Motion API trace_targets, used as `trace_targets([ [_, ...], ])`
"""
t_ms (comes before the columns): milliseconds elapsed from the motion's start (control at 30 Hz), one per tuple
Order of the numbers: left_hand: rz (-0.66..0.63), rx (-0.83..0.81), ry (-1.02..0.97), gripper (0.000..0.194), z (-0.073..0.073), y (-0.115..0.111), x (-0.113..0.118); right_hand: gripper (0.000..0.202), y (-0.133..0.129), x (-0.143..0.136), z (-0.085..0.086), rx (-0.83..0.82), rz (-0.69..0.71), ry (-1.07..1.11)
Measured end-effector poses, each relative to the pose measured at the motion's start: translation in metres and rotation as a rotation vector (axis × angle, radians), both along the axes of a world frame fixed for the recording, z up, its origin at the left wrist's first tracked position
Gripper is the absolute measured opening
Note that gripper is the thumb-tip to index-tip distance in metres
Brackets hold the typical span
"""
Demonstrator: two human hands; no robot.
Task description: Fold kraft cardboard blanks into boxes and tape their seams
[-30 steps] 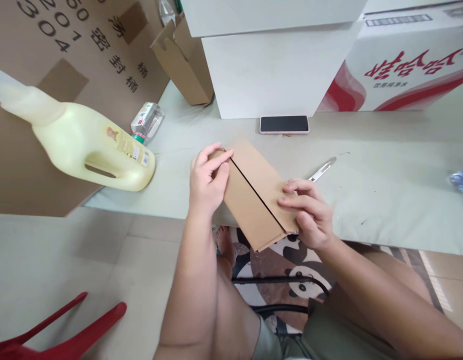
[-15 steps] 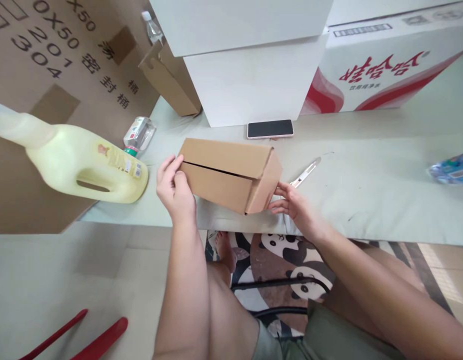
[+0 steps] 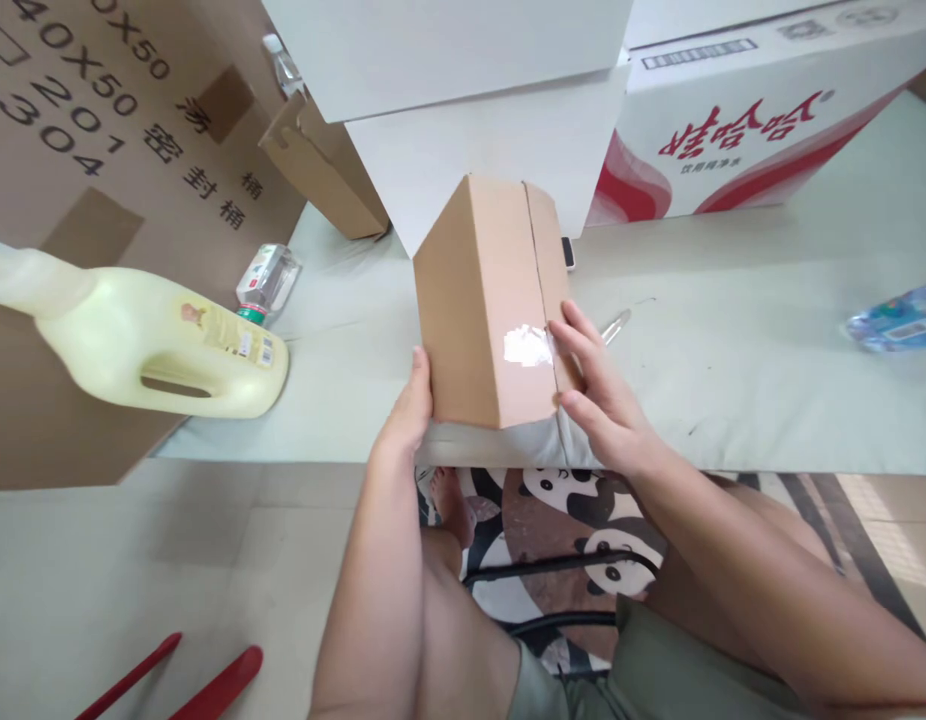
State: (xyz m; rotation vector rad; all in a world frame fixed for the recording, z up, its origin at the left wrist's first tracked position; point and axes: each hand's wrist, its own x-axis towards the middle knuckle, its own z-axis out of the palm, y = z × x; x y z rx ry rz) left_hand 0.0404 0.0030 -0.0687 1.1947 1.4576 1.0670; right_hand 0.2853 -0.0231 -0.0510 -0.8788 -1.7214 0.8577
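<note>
A small brown cardboard box (image 3: 452, 310) is held up between my two hands over the near edge of the pale cloth-covered table. It stands on end, with a white torn patch on the face toward me and a seam along its right side. My left hand (image 3: 409, 405) grips the box's lower left side, its thumb up and the other fingers hidden behind. On the right side, my right hand (image 3: 599, 395) presses its fingertips near the seam. Beyond that hand lies a cutter or scissors (image 3: 617, 326), partly hidden. A phone (image 3: 569, 254) shows only its end behind the box.
Left are a yellow jug (image 3: 170, 345), a small clear bottle (image 3: 266, 280) and a large carton (image 3: 80, 220). White boxes (image 3: 470, 60) and a red-and-white carton (image 3: 733, 130) stand behind. A blue plastic pack (image 3: 898, 318) lies at the right on the table (image 3: 748, 370).
The box has been turned from lying lengthwise to upright, showing the white patch. My left hand has shifted right along with it, and my right hand has moved onto its right side.
</note>
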Motion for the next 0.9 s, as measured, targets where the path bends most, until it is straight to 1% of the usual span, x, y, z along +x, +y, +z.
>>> trace_targets([
  [33, -0.083, -0.136, -0.038, 0.084, 0.003, -0.003, 0.0, 0.056, 0.002, 0.002, 0.002, 0.009, -0.022, 0.021],
  [100, -0.324, -0.408, -0.104, 0.091, 0.008, -0.008, 0.0, 0.05, 0.006, 0.007, 0.006, 0.028, -0.078, 0.072],
  [133, -0.448, -0.51, -0.115, 0.093, 0.011, -0.009, -0.001, 0.047, 0.008, 0.009, 0.007, 0.033, -0.109, 0.099],
  [167, -0.547, -0.585, -0.108, 0.094, 0.012, -0.01, -0.001, 0.045, 0.01, 0.011, 0.007, 0.026, -0.136, 0.117],
  [200, -0.606, -0.632, -0.085, 0.094, 0.014, -0.011, -0.001, 0.042, 0.011, 0.012, 0.008, 0.009, -0.159, 0.123],
  [233, -0.625, -0.653, -0.05, 0.093, 0.015, -0.011, -0.001, 0.038, 0.012, 0.014, 0.008, -0.012, -0.177, 0.119],
  [300, -0.582, -0.615, 0.037, 0.084, 0.017, -0.01, -0.001, 0.032, 0.013, 0.014, 0.008, -0.048, -0.195, 0.087],
  [367, -0.522, -0.54, 0.114, 0.07, 0.017, -0.006, -0.003, 0.029, 0.013, 0.014, 0.008, -0.053, -0.187, 0.05],
  [400, -0.482, -0.499, 0.148, 0.061, 0.016, -0.004, -0.004, 0.029, 0.012, 0.013, 0.009, -0.045, -0.175, 0.033],
  [433, -0.408, -0.453, 0.182, 0.054, 0.015, -0.002, -0.005, 0.03, 0.012, 0.011, 0.009, -0.036, -0.156, 0.014],
  [467, -0.287, -0.397, 0.209, 0.049, 0.012, 0.001, -0.006, 0.031, 0.011, 0.009, 0.01, -0.026, -0.133, -0.004],
  [500, -0.137, -0.317, 0.217, 0.046, 0.009, 0.003, -0.008, 0.031, 0.01, 0.007, 0.011, -0.017, -0.104, -0.02],
  [533, 0.021, -0.203, 0.203, 0.049, 0.006, 0.006, -0.009, 0.032, 0.009, 0.004, 0.011, -0.008, -0.067, -0.033],
  [567, 0.16, -0.058, 0.17, 0.057, 0.003, 0.008, -0.01, 0.032, 0.008, 0.001, 0.012, 0.001, -0.024, -0.043],
  [600, 0.258, 0.106, 0.126, 0.065, 0.001, 0.009, -0.01, 0.032, 0.007, -0.003, 0.013, 0.012, 0.024, -0.05],
  [633, 0.306, 0.269, 0.083, 0.071, 0.0, 0.01, -0.01, 0.032, 0.006, -0.007, 0.013, 0.022, 0.072, -0.055],
  [667, 0.313, 0.408, 0.055, 0.074, 0.0, 0.011, -0.01, 0.031, 0.005, -0.011, 0.013, 0.031, 0.116, -0.057],
  [700, 0.298, 0.503, 0.049, 0.074, 0.001, 0.01, -0.009, 0.031, 0.005, -0.015, 0.013, 0.036, 0.149, -0.057],
  [733, 0.281, 0.55, 0.054, 0.071, 0.002, 0.009, -0.008, 0.031, 0.005, -0.017, 0.014, 0.039, 0.171, -0.051],
  [767, 0.265, 0.556, 0.058, 0.067, 0.005, 0.009, -0.007, 0.031, 0.005, -0.018, 0.014, 0.037, 0.187, -0.038],
  [833, 0.258, 0.513, 0.039, 0.056, 0.009, 0.007, -0.004, 0.033, 0.009, -0.015, 0.014, 0.016, 0.197, 0.012],
  [867, 0.265, 0.493, 0.016, 0.052, 0.011, 0.006, -0.003, 0.035, 0.012, -0.011, 0.014, -0.005, 0.161, 0.037],
  [900, 0.275, 0.484, -0.012, 0.049, 0.013, 0.006, -0.002, 0.037, 0.016, -0.005, 0.014, -0.035, 0.08, 0.047],
])
